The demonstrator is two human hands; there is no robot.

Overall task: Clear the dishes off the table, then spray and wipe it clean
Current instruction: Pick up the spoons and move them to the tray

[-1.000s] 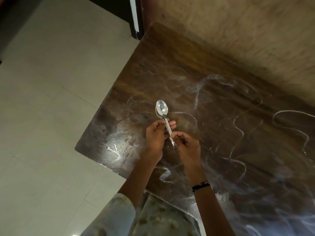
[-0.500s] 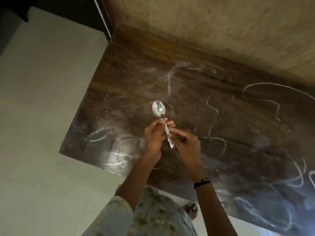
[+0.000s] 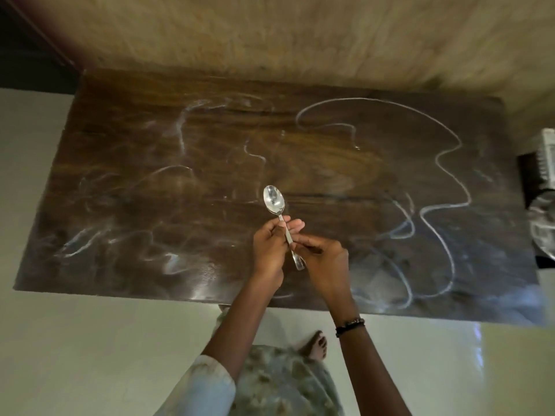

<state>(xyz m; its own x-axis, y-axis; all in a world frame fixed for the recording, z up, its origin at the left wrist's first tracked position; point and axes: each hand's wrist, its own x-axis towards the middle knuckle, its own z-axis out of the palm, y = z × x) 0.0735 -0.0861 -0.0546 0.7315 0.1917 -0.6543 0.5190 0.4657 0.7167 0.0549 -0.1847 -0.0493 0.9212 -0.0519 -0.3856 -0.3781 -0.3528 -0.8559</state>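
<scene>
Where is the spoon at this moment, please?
In the head view the spoon is near the middle of the picture, held above the dark wooden table; the left hand and the right hand both grip its handle, bowl pointing away.

A single wide-angle view is looking forward and steeply down from head height, facing a textured beige wall [image 3: 300, 34]. It is taking in the whole dark brown wooden tabletop streaked with white swirls [image 3: 120, 181], whose straight edges are bowing under the lens. The left hand [image 3: 268, 250] and right hand [image 3: 326, 265] are sitting just below centre, near the camera, the forearms entering from the lower edge. The pale tiled floor [image 3: 75, 355] is filling the bottom and left, where a bare foot [image 3: 315, 345] is showing.
</scene>
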